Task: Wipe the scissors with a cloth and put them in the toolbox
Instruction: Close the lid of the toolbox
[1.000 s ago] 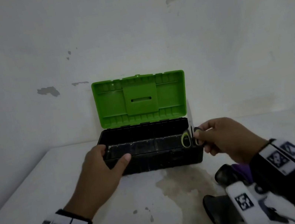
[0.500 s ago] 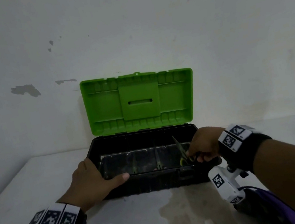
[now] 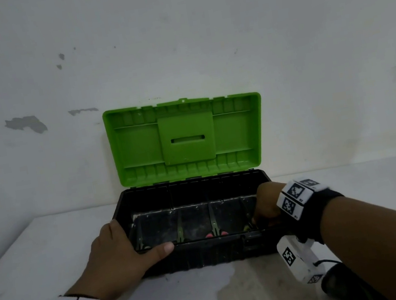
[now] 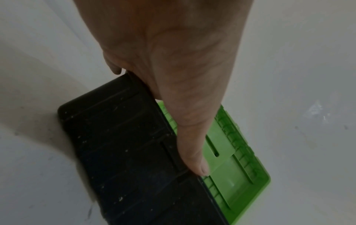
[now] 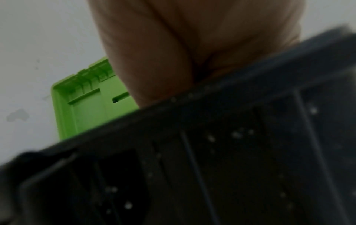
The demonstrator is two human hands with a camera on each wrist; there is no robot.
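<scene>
The toolbox (image 3: 203,252) has a black base and stands on the white table with its green lid (image 3: 138,146) raised against the wall. My left hand (image 3: 119,252) grips its front left corner, thumb lying along the front rim (image 4: 194,164). My right hand (image 3: 266,204) reaches down into the right end of the box. Its curled fingers are at the yellow-green handle of the scissors (image 3: 247,226), whose blades point toward the back wall. In the right wrist view only the hand (image 5: 173,45) above the blurred black front wall (image 5: 212,152) shows. No cloth is in view.
Two more scissors lie in the box, one (image 3: 179,234) left of centre and one with pink handles (image 3: 214,228) in the middle. A damp stain (image 3: 241,289) marks the table in front of the box. The wall stands right behind the lid.
My right hand carried the scissors from above the box's right rim down into its right end. The head camera moved closer. My left hand stayed on the front left corner.
</scene>
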